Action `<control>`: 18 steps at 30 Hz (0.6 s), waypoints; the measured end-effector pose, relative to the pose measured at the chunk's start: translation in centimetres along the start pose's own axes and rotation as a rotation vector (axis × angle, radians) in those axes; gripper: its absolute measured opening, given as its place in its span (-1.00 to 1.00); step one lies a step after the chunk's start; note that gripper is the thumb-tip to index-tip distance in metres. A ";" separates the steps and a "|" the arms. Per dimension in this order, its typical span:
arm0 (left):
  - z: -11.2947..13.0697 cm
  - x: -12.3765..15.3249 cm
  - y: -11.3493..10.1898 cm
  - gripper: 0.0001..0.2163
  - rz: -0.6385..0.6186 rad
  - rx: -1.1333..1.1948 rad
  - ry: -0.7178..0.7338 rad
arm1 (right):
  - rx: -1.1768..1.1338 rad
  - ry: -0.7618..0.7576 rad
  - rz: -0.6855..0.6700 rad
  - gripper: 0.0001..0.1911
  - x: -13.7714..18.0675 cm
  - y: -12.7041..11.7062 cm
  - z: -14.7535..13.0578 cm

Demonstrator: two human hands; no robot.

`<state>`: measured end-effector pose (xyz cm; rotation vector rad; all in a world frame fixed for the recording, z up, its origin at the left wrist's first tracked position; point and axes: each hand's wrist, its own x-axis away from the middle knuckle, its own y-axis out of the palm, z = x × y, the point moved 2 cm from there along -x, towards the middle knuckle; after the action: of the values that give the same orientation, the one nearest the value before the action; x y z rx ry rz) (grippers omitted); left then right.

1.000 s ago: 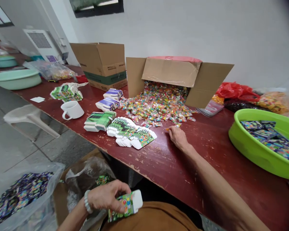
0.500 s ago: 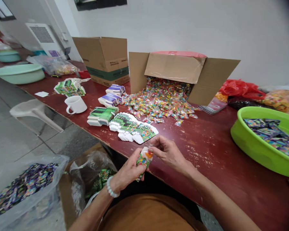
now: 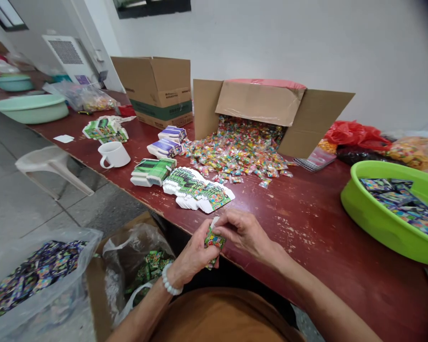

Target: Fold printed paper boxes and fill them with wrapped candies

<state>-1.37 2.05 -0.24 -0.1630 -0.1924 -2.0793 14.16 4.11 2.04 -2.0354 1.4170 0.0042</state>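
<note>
My left hand [image 3: 195,251] is wrapped around a small green printed cardboard box [image 3: 215,241], held upright and slightly tilted at the table's front edge. A white flap [image 3: 215,221] stands up at the box's top. The bent fingers of my right hand [image 3: 244,230] close on that top end; their tips partly hide it. Just beyond my hands lies a fanned row of flattened green boxes [image 3: 199,190]. Behind it, wrapped candies [image 3: 235,154] spill from an open carton [image 3: 258,102] onto the red table [image 3: 292,209].
A lime-green basin [image 3: 378,228] with dark packets stands right. On the left are stacked green cartons [image 3: 153,172], purple cartons [image 3: 166,147], a white mug [image 3: 114,155] and a tall cardboard box [image 3: 160,90]. Below are packet-filled plastic bags [image 3: 89,275] and a stool [image 3: 50,161].
An orange-red candy showed at the box's mouth before; now it is out of sight. My right fingers have come in over the box's top, against the white flap.
</note>
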 end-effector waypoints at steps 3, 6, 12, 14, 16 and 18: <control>-0.1 0.0 0.2 -0.70 0.058 0.084 0.030 | -0.153 0.147 -0.020 -0.80 0.2 0.1 0.4; -0.3 0.1 0.3 -0.69 0.073 0.196 0.052 | -0.344 0.283 0.161 -0.79 0.3 -0.3 1.1; -1.1 0.1 0.4 -0.55 0.130 0.461 0.013 | -0.683 0.408 0.098 -0.55 0.7 0.7 1.0; -1.2 0.0 0.6 -0.52 0.139 0.474 -0.012 | -0.784 0.439 0.045 -0.54 0.9 1.4 0.7; -1.0 0.0 0.7 -0.54 0.138 0.448 0.011 | -0.837 0.457 0.045 -0.58 0.9 2.1 0.6; -0.7 0.0 0.8 -0.58 0.147 0.413 0.057 | -0.799 0.421 0.101 -0.70 0.9 2.6 0.7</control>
<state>-0.73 1.56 -0.86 0.1296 -0.5517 -1.8518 12.64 3.16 -0.10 -2.7098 2.0029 0.2314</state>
